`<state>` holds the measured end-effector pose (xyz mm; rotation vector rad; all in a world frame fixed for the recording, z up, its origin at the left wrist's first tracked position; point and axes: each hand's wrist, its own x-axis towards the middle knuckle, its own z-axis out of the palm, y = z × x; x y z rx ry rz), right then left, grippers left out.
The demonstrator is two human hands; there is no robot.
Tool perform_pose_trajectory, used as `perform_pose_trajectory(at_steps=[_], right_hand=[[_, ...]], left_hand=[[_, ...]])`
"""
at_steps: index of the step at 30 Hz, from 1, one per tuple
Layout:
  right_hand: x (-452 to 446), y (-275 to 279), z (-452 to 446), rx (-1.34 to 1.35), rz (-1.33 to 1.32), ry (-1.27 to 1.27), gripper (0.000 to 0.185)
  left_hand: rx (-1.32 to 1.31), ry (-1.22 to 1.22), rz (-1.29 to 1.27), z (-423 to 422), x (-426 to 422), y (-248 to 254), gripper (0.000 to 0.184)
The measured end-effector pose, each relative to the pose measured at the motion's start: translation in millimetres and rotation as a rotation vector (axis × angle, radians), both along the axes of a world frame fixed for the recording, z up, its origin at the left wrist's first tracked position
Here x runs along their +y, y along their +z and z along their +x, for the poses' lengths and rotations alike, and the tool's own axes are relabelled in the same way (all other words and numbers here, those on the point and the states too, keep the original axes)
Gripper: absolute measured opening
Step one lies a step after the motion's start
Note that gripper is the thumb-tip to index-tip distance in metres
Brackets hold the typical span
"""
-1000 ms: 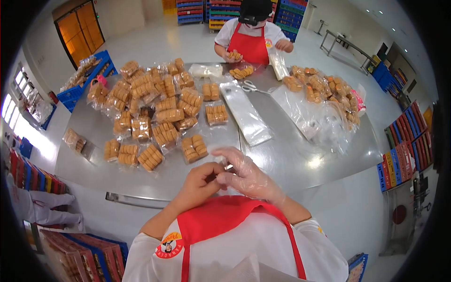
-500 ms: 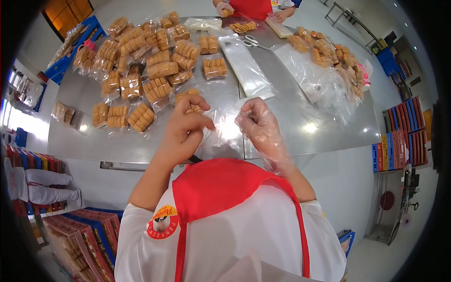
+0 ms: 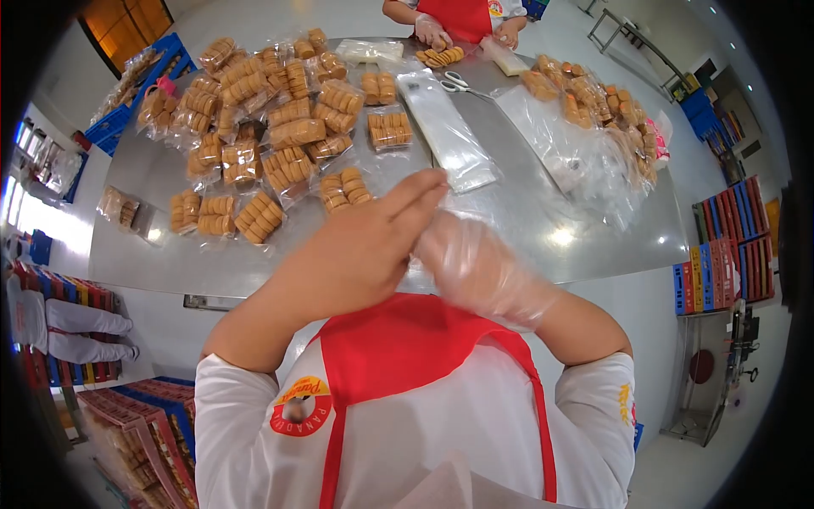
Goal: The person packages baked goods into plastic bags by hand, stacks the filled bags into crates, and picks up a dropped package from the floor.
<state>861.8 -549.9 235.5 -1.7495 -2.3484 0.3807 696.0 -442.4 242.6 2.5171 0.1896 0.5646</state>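
Note:
My left hand (image 3: 360,242), bare, reaches across in front of my chest with its fingers stretched out over the right hand's fingers. Its thumb is hidden. My right hand (image 3: 479,267) wears a clear plastic glove and is smeared by motion; its fingertips are covered by the left hand. The two hands meet or overlap at the near edge of the steel table (image 3: 560,263). Just beyond the left hand lies a clear pack of round biscuits (image 3: 343,188). A stack of clear plastic bags (image 3: 449,131) lies beyond both hands.
Many biscuit packs (image 3: 288,131) are heaped on the left. Scissors (image 3: 462,85) lie near the bag stack. Loose plastic and more packs (image 3: 585,127) cover the right side. Across the table, a co-worker's gloved hand (image 3: 432,32) is over loose biscuits (image 3: 441,57).
My left hand has moved right, from apart to over the right hand, and its curled fingers have straightened. My right hand has turned inward. The co-worker's gloved hand has come down to the loose biscuits.

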Motion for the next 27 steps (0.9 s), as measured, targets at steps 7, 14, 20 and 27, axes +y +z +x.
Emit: perform_pose_trajectory(at_steps=[7,14,20,27], right_hand=[[63,-53,22,0.829,0.026,-0.218,0.06],[81,-80,18,0.781,-0.054,-0.248,0.076],[37,-50,13,0.751,-0.086,-0.284,0.091],[8,-56,13,0.725,0.056,-0.135,0.109]], left_hand=[[0.128,-0.175,0.347,55,-35,-1,0.05],[-0.026,-0.351,-0.063,52,-36,-22,0.044],[-0.356,0.61,-0.537,13,59,-73,0.023],[-0.493,0.487,-1.124,-18,74,-96,0.006]])
